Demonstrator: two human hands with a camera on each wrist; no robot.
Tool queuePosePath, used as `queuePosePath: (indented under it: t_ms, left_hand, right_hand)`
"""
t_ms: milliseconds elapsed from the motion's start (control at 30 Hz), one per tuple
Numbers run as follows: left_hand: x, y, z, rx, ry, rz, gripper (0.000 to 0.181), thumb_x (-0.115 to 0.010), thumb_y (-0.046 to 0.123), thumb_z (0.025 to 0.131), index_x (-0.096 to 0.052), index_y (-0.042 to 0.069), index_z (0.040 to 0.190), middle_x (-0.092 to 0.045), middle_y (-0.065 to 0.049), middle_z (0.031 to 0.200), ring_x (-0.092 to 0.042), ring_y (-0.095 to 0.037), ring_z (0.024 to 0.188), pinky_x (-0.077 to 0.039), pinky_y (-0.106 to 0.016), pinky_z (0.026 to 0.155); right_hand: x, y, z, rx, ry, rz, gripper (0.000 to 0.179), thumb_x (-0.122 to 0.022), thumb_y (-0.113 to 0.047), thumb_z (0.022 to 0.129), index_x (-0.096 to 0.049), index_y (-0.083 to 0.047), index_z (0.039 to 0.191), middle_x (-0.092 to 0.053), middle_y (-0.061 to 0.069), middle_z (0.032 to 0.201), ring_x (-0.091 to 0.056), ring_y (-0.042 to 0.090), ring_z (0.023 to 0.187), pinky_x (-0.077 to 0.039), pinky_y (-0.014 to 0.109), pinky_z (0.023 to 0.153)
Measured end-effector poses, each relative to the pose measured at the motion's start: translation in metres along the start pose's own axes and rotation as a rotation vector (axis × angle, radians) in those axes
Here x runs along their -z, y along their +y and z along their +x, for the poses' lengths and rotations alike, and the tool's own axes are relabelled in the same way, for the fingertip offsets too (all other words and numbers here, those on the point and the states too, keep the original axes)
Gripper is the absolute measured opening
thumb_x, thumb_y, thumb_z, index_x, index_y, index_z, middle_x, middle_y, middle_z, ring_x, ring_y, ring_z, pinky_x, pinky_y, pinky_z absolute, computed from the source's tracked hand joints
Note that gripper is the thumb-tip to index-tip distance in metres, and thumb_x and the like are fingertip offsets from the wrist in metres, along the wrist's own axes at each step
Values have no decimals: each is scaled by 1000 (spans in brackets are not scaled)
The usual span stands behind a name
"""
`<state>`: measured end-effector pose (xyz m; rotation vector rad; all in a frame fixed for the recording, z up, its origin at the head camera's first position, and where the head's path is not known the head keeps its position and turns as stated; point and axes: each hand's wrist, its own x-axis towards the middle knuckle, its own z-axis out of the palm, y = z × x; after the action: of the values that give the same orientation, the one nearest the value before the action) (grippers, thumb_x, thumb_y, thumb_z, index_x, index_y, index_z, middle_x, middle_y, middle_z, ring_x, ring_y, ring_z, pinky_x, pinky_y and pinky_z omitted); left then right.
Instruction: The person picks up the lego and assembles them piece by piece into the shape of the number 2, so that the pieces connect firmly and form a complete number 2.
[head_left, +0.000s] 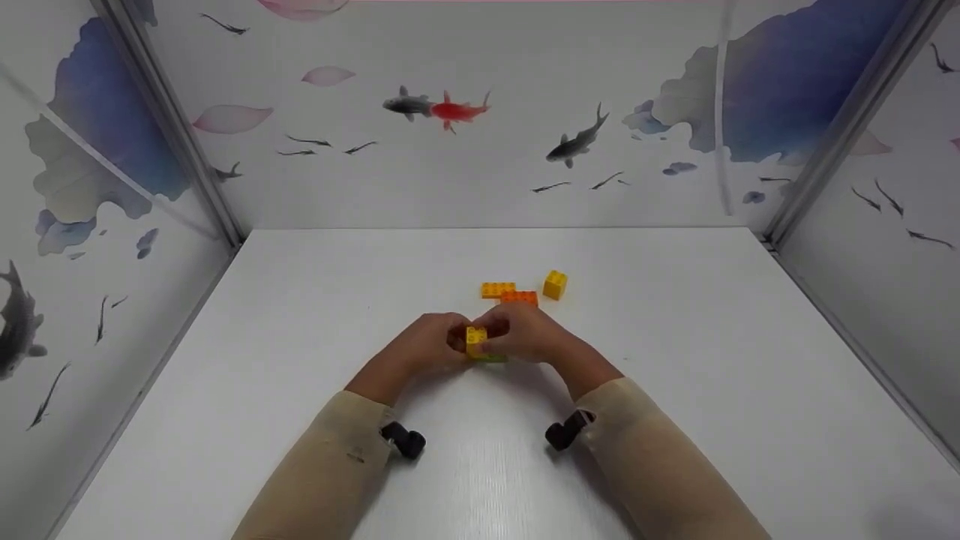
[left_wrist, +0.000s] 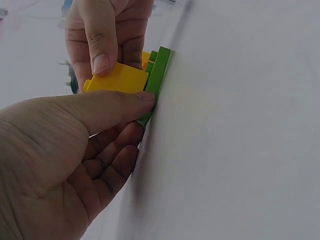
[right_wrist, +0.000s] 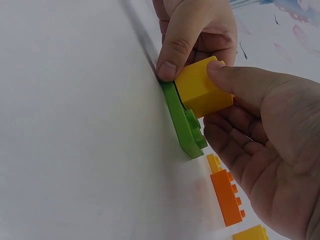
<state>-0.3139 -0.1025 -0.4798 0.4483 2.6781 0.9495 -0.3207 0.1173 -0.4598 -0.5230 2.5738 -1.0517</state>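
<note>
In the right wrist view a yellow building block [right_wrist: 200,90] sits at one end of a flat green building block [right_wrist: 181,125], tilted a little against it, with green studs bare beyond. My right hand [head_left: 523,331] pinches the yellow block between thumb and fingers. My left hand [head_left: 435,341] grips the green block, its thumb at the edge where the two blocks meet, as the left wrist view shows. From the head view, the hands hide most of the green block, and only a strip shows below the yellow one.
Just beyond the hands lie a flat orange block [head_left: 519,298] and a flat yellow-orange block [head_left: 498,289], side by side. Right of them stands another yellow block [head_left: 555,285]. White panels with painted fish [head_left: 459,111] enclose the white table [head_left: 315,300] at the back and sides.
</note>
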Motion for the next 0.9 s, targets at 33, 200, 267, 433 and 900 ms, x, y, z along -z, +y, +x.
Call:
queuePosePath:
  t_ms: [33, 200, 267, 433, 900]
  left_hand:
    - [0, 0, 0, -1, 0, 0, 36, -86, 25, 91, -72, 20, 124, -71, 3, 108, -62, -23, 103, -58, -38, 100]
    - [1, -1, 0, -11, -3, -10, 37, -86, 26, 91, -72, 19, 124, -72, 4, 110, -62, -22, 104, -58, -38, 101]
    - [2, -1, -1, -22, -2, -21, 37, -87, 29, 91, -72, 19, 123, -72, 3, 109, -63, -21, 103, -58, -39, 100]
    - [5, -1, -3, -45, 2, -39, 38, -88, 37, 90, -74, 20, 121, -74, 4, 109, -65, -19, 102, -58, -39, 100]
    - [11, 0, -4, -43, 5, -74, 40, -88, 41, 90, -74, 24, 123, -74, 5, 115, -68, -17, 108, -59, -41, 103]
  right_hand:
    - [0, 0, 0, 1, -2, -1, 28, -87, -32, 92, -80, -33, 119, -77, -10, 111, -67, 19, 103, -60, 37, 96]
    - [0, 1, 0, 0, -10, -3, 28, -86, -33, 92, -80, -33, 120, -77, -10, 111, -67, 18, 103, -60, 37, 95]
    - [0, 1, 0, -3, -12, -10, 29, -86, -33, 93, -80, -34, 120, -77, -11, 110, -67, 19, 102, -60, 36, 94]
    - [1, 2, 1, -8, -9, -25, 30, -86, -32, 92, -79, -36, 121, -77, -12, 109, -66, 19, 102, -59, 35, 94]
    - [5, 11, 3, 47, 15, -4, 30, -88, -37, 90, -79, -31, 119, -78, -10, 112, -70, 16, 106, -60, 39, 101]
